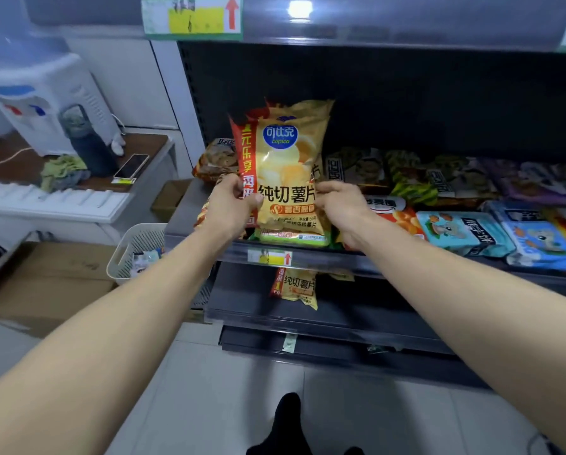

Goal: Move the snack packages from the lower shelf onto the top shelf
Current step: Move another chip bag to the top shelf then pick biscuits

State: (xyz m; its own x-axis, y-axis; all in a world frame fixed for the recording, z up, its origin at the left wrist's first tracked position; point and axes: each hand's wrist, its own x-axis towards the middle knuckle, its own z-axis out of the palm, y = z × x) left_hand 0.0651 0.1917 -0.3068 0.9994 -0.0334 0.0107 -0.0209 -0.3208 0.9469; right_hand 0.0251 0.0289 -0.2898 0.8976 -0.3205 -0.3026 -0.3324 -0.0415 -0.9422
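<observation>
Two bare forearms reach up from the bottom corners of the frame toward the centre, over a black-socked foot (288,418) on the pale floor tiles. Just past them, below the centre of the frame, the lower shelf (357,310) holds one matching yellow bag (298,289), so by my reading at least that piece of the job is not yet done. Above it, the left hand (232,205) grips the left edge of the chip bag (288,169) with the thumb across the printed front and the fingers curled behind. The right hand (340,208) pinches the right edge at about the same height. Both hands are clamped on the lower half of the bag, so most of it stands upright above the grip, face to the camera. Taking both sides probably keeps the soft, air-filled pack from flopping while it is lined up. Its bottom edge hangs close over a green-edged packet (291,237) at the front of the stocked shelf (324,259), which I take to be the target, though whether they touch I cannot tell. Farther right on that shelf lie blue packets (465,231). A slatted basket (137,247) sits at the left, and a water dispenser (42,100) stands at the upper left.
</observation>
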